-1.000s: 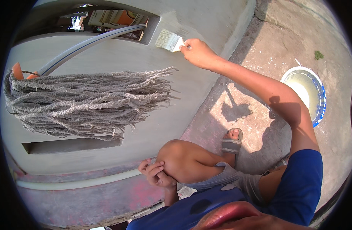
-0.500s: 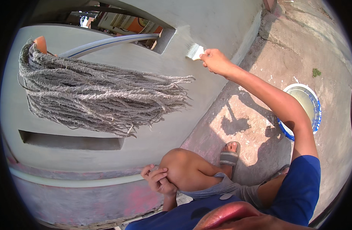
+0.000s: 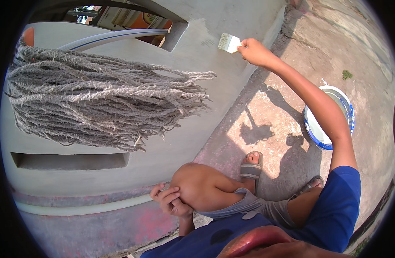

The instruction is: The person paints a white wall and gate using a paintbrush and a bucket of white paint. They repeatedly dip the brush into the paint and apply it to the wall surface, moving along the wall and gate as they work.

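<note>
My right hand grips a white-handled paintbrush with pale bristles, held at the grey plastered wall beside a lighter streak. My left hand rests with loosely bent, parted fingers against my bare knee, holding nothing. A grey string mop head with an orange fitting hangs across the wall at the left, below a curved striped pipe. A white bucket with a blue rim and pale liquid stands on the ground at the right, partly behind my right arm.
The wall has an opening at the top and a narrow slot lower down. A pale pipe runs along the stained base. My sandalled foot stands on the speckled concrete ground.
The brush in my right hand has moved rightward from beside the opening's corner across the wall. The view has shifted slightly. My left hand stays at the knee.
</note>
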Demonstrator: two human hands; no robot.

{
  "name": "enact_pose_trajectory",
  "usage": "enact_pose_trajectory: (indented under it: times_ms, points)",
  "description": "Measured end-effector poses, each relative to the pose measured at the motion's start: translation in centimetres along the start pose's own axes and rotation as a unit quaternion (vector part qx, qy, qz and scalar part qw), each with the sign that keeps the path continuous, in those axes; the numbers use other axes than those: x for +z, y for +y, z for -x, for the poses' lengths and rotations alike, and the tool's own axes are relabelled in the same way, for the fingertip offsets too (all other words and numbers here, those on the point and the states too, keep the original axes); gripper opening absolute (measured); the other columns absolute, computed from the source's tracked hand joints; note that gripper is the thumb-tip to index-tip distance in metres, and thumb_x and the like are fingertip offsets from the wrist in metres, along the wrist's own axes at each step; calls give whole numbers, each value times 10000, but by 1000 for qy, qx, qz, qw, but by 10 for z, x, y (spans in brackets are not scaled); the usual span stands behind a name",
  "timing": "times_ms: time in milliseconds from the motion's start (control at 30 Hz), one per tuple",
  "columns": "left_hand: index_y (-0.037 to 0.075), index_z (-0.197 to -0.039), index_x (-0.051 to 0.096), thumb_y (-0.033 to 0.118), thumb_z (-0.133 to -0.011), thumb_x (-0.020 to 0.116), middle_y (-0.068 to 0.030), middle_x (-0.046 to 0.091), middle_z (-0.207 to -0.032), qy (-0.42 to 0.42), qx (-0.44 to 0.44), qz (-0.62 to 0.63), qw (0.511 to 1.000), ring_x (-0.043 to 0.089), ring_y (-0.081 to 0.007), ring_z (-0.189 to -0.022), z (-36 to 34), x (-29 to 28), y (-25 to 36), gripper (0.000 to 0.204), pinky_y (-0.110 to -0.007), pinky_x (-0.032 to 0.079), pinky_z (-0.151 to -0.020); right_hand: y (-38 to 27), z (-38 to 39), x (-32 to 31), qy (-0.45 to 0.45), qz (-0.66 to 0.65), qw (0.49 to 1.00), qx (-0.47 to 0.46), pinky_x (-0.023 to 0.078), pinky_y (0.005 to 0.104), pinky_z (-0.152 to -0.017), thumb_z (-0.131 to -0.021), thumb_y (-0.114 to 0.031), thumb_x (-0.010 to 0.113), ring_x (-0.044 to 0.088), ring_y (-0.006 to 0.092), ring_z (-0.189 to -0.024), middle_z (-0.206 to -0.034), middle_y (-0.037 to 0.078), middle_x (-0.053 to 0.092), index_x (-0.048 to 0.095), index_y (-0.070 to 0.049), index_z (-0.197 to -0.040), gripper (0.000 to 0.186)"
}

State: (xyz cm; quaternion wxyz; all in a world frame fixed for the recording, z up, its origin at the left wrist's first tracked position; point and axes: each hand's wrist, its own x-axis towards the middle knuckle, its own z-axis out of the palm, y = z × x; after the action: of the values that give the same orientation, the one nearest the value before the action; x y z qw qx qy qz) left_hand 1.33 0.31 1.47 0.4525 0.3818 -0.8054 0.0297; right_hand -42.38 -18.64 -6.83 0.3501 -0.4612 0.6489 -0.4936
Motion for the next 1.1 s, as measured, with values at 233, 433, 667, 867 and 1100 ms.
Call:
enact_pose_trajectory:
  times_ms: [233,433,667,867,1100]
  points:
    - [117,-846,554,50,-923,476,-48,645,-884,-32,12,-14,999,467,-287,-1127,-1,-1,2,128,-477,340,-1029,-53,16,-5,100,39,974,-198,468,403,-666,-1008,-319,530,617,290,-686,-759,177,643,700,-17,-1110,361]
    - [118,-719,588,40,-862,536,-31,680,-840,8,-5,-7,1000,486,-300,-1083,-4,4,8,171,-466,374,-977,-89,12,6,156,100,947,-263,536,478,-686,-994,-258,559,686,351,-718,-753,143,704,717,-44,-1155,311]
    - [110,-719,597,-4,-812,502,-37,678,-852,4,-1,-16,1000,481,-300,-1072,-4,3,8,175,-469,379,-978,-71,-1,13,196,142,927,-286,522,484,-718,-1005,-201,556,667,381,-795,-862,178,696,685,-64,-1231,293]
    - [98,-717,587,-33,-788,476,-43,674,-867,5,-1,-9,1000,466,-296,-1084,-4,10,11,186,-471,378,-978,-38,8,15,163,190,937,-242,548,486,-705,-1002,-157,543,679,391,-810,-879,191,700,621,-33,-1295,327]
    - [93,-721,579,-8,-795,469,-53,663,-855,-7,1,-19,1000,472,-302,-1081,-9,16,16,167,-471,363,-981,24,24,51,43,268,956,-111,599,479,-744,-906,8,544,723,400,-872,-886,242,708,548,94,-1218,324]
